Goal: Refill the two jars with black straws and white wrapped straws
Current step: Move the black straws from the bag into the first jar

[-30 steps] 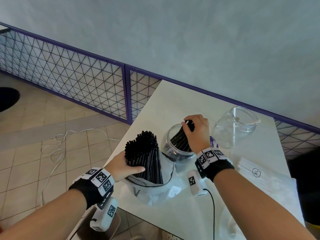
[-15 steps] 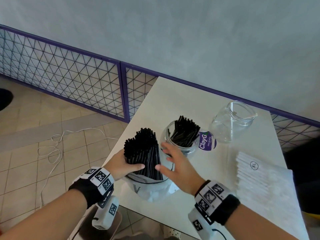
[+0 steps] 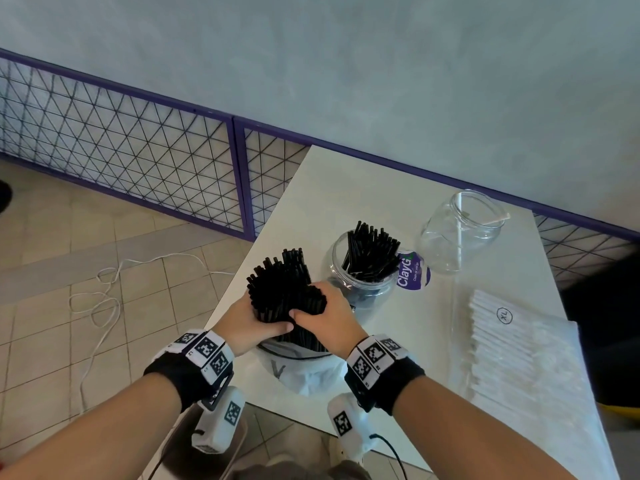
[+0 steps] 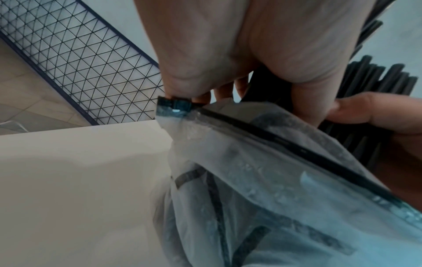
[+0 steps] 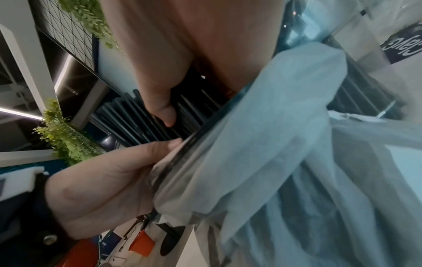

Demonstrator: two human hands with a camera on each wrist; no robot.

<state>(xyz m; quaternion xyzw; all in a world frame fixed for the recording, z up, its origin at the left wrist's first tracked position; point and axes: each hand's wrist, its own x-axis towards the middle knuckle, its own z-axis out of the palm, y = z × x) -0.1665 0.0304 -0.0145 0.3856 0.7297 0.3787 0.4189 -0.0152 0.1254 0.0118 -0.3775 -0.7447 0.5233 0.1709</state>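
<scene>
— Black plastic filled both your palms, didn't it?

— It did. Your right hand [image 3: 327, 318] was curled over the near side of the bundle of black straws [image 3: 282, 282], fingers wrapped round a clump of them, thumb pressed in from below. Your left hand [image 3: 247, 322] clasped the same bundle from the other side, its thumb lying across the front and touching your right thumb.

— And how were your wrists turned?

— Both forearms came in low from the near edge of the white table [image 3: 346, 188], knuckles up, wrists bent slightly inward toward each other.

— What were the straws standing in?

— A frosted zip bag [image 3: 304, 372] with a black seal strip, slumped open at the table's near edge; the straws rose upright out of it, fanning at the top.

— And the jars?

— Just beyond your right hand stood the first jar [image 3: 367, 292], tilted, part filled with black straws poking out of its mouth, a purple lid [image 3: 414, 271] beside it. Farther right the second jar [image 3: 460, 233] was clear glass. The white wrapped straws [image 3: 509, 344] lay flat in their clear pack on the right of the table, well apart from your hands.
</scene>
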